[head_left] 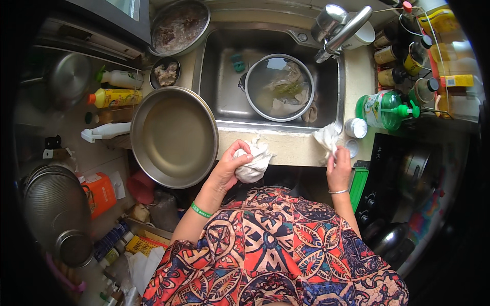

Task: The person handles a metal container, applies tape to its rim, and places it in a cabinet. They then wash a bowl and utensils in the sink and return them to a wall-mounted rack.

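Observation:
My left hand [232,165] grips a bunched white cloth [254,162] at the counter's front edge. The cloth looks rounded, and whether anything is inside cannot be seen. Farther right, my right hand [338,169] pinches the lower end of another crumpled white cloth [326,137] over the counter. Ahead of both hands is a stainless steel sink [226,99]. In it stands a round metal basin [249,103] of cloudy water with wet pale cloth [293,72] and some greenish matter. A small plastic jar [356,128] and a clear round lid [351,148] are near my right hand.
A large metal pan [174,134] overhangs the counter at left. Behind it are a small bowl of meat [166,73] and a big bowl of reddish liquid [180,26]. The faucet [340,34] rises at back right. A green pump bottle [383,110] and cooktop [386,164] are at right.

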`<act>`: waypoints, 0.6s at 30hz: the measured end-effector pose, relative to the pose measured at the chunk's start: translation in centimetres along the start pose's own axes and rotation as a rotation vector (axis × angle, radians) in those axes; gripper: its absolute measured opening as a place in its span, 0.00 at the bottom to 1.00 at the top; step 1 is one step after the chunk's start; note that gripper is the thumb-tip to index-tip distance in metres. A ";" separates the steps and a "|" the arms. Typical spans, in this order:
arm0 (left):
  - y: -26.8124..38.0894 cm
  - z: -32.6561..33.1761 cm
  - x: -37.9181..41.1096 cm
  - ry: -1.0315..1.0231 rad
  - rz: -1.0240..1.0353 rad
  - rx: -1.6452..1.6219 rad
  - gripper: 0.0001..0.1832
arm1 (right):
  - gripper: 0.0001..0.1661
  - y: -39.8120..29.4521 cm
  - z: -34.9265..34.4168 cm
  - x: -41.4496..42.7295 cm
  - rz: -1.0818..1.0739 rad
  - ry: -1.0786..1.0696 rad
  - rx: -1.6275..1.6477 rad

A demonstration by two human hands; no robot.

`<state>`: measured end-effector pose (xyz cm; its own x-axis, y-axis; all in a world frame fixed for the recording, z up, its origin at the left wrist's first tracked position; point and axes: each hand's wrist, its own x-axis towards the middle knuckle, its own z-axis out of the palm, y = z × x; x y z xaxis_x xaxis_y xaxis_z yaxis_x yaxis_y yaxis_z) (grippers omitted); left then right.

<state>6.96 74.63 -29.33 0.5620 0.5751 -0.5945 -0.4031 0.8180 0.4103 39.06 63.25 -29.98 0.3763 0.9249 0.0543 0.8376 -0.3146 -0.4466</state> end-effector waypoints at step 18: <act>4.1 1.6 -1.4 -0.126 0.282 0.111 0.50 | 0.08 -13.0 -1.7 9.7 -0.028 -0.361 0.943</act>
<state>5.65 77.21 -25.70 0.5268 0.7702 -0.3595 -0.4784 0.6182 0.6236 32.52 75.93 -22.16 0.0877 0.9879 -0.1283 0.1302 -0.1390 -0.9817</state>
